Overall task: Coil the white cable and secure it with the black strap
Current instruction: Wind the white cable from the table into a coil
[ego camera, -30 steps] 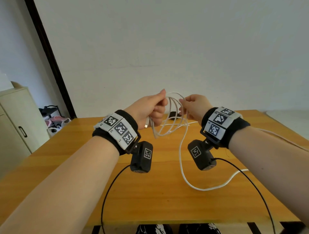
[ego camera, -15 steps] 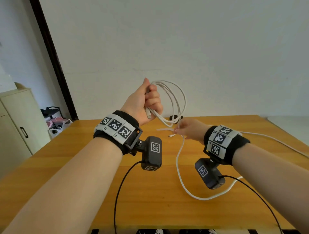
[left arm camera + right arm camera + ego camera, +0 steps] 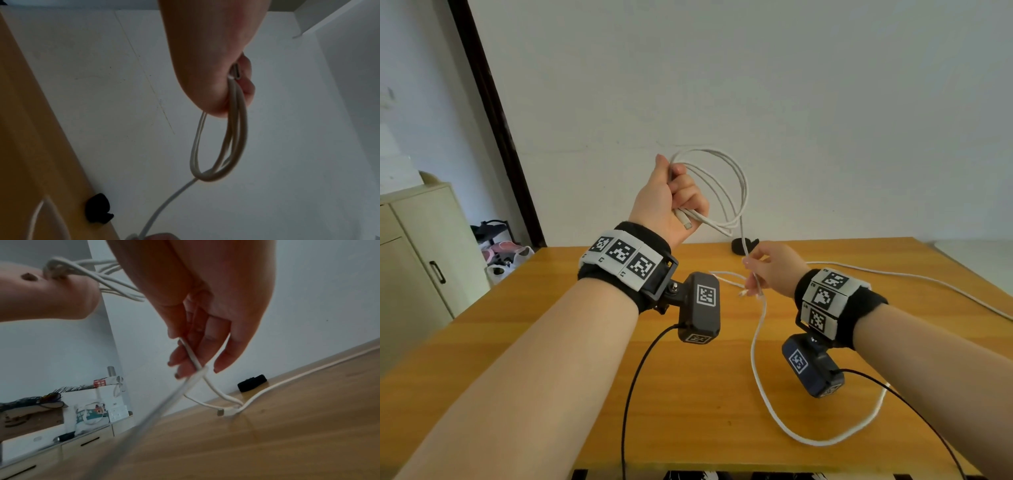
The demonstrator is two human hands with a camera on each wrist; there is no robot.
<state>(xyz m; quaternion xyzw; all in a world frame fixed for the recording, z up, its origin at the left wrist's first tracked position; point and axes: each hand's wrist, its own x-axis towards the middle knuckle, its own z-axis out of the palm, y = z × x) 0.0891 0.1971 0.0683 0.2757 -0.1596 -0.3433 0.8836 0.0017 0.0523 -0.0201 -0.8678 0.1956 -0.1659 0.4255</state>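
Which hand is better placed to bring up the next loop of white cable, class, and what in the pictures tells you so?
The right hand. It already pinches the loose run of the white cable just below the coil, above the table. The left hand grips the finished loops and a connector, so it probably cannot let go.

A wooden table (image 3: 551,394) with an orange-yellow top fills the lower half of the head view, its far edge against the white wall. At the far edge, just above frame centre, lies the black strap (image 3: 743,245), rolled up; the right wrist view shows it at centre right, close to the wall. Slack of the white cable (image 3: 763,387) rests on the tabletop: one run curves across the lower right of the head view, another runs along the right side toward the frame's edge. A white connector end (image 3: 223,412) lies flat on the wood, near the strap.
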